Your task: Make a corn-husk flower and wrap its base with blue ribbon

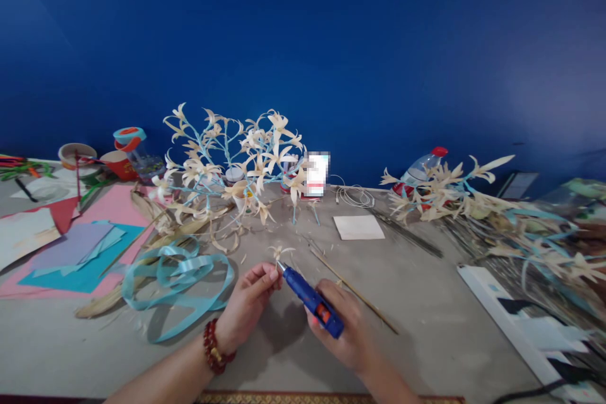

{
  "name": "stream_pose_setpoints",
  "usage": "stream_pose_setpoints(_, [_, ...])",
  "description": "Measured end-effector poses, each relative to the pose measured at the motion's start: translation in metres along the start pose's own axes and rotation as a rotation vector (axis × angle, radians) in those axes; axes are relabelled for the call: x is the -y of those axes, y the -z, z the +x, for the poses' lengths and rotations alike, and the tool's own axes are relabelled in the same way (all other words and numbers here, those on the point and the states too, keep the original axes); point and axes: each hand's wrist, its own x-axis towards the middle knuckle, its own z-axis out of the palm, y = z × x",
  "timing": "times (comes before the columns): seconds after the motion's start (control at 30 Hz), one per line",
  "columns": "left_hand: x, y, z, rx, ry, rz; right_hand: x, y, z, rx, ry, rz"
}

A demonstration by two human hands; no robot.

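head view: flower [278, 253] pinched by left fingers [271, 276], opening just above them; right fingers [332, 293] grip glue gun [307, 296].

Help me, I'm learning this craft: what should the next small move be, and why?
Perhaps lightly squeeze the blue plastic glue gun: the right hand holds it with its silvery metal nozzle close beside the base of the small cream thin-petalled flower, which the left hand pinches from below.
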Motion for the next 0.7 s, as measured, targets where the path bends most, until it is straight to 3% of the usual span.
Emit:
stream_pose_setpoints(0.3, [0.002,0.003,0.0,0.008,0.005,-0.01,-0.001,0.008,0.001,0.079,-0.028,0.003])
stream_pose_setpoints(0.4, [-0.001,0.0,-0.001,0.01,0.013,0.013,-0.01,0.012,-0.001,0.027,-0.048,-0.058])
stream_pose_setpoints(0.5, [-0.004,-0.003,-0.002,0.016,0.036,0.021,-0.032,0.022,-0.001,-0.004,-0.114,-0.185])
stream_pose_setpoints(0.7, [-0.004,-0.005,-0.005,0.02,0.051,-0.002,-0.092,0.056,0.007,0.109,-0.429,-0.582])
